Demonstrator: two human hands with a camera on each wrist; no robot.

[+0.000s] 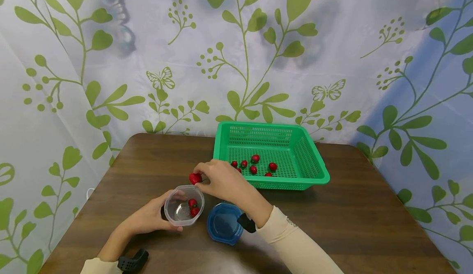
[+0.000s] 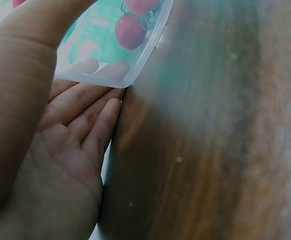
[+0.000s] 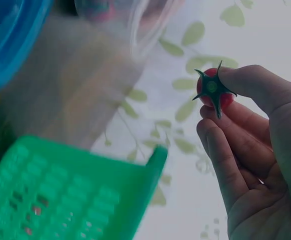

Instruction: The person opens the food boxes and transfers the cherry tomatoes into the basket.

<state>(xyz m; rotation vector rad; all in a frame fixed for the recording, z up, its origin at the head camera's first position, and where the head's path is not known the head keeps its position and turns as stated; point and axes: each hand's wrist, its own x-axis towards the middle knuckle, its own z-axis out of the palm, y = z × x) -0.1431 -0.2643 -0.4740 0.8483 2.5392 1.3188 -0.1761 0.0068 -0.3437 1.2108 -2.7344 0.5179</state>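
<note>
My left hand (image 1: pixel 149 216) grips a clear plastic container (image 1: pixel 181 213), tilted so that its mouth faces the head camera. Two cherry tomatoes (image 1: pixel 194 212) lie inside it; the left wrist view shows them through the wall, red with green stems. Just above the container's rim, my right hand (image 1: pixel 223 179) pinches another cherry tomato (image 3: pixel 212 87) between thumb and fingers. Its green star-shaped stem end faces the right wrist camera. In the left wrist view, fingers (image 2: pixel 88 107) reach under the container's edge.
Behind my right hand stands a green slotted basket (image 1: pixel 315 180) with several cherry tomatoes (image 1: pixel 272 166) on its floor. A blue plastic container (image 1: pixel 224 223) sits on the brown wooden table (image 1: pixel 354 216) beneath my right wrist. A leaf-patterned curtain (image 1: pixel 258 52) hangs behind the table.
</note>
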